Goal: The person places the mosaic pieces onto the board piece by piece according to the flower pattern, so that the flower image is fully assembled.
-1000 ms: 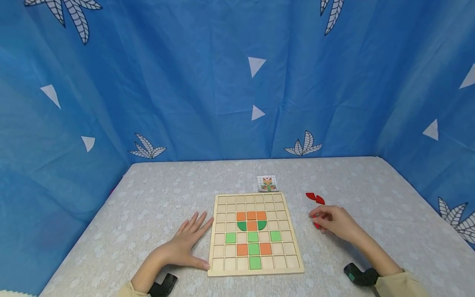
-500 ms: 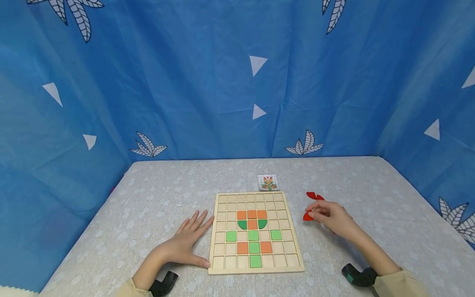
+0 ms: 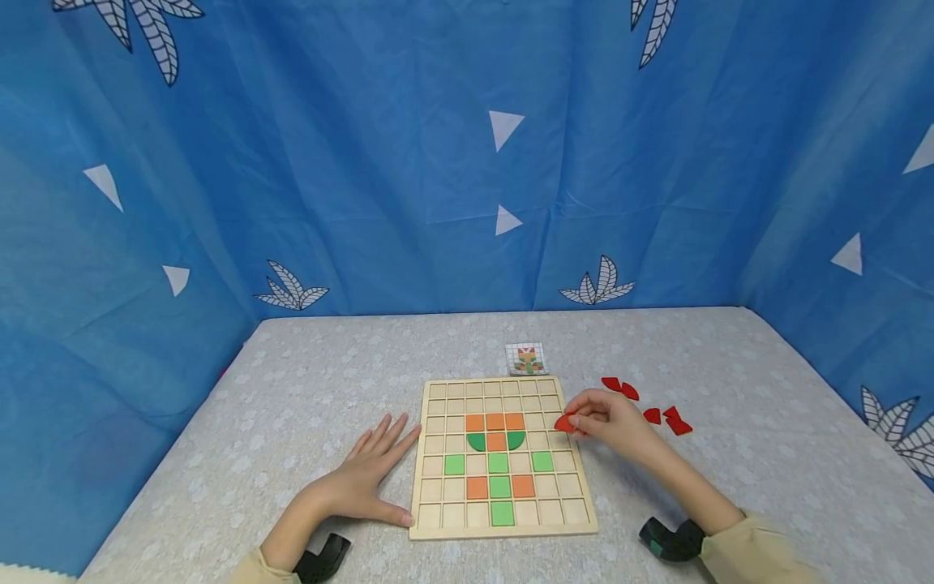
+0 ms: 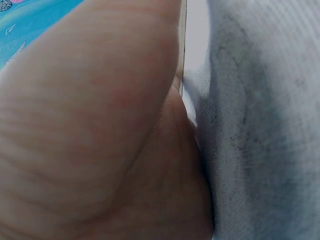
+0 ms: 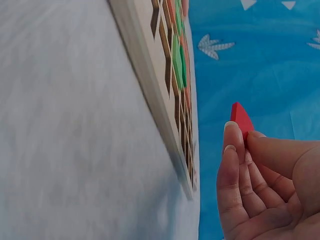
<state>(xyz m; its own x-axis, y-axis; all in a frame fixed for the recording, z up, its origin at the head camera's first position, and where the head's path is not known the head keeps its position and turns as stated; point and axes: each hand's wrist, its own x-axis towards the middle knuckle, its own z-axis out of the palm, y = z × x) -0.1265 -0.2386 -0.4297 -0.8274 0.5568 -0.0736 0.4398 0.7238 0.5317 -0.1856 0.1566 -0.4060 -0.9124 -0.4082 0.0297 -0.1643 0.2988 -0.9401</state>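
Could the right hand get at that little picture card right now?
Probably yes: only the low, flat board seems to lie between the right hand and the picture card. That hand pinches a red piece, though, which would likely need setting down first.

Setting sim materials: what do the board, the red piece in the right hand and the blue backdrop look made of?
Board: likely wood, matte, apparently unpainted; pale tan frame and cells.
Red piece in right hand: painted wood or plastic, can't tell; smooth, solid colour, no visible grain.
Blue backdrop: probably synthetic fabric, faint sheen; soft folds and creases.
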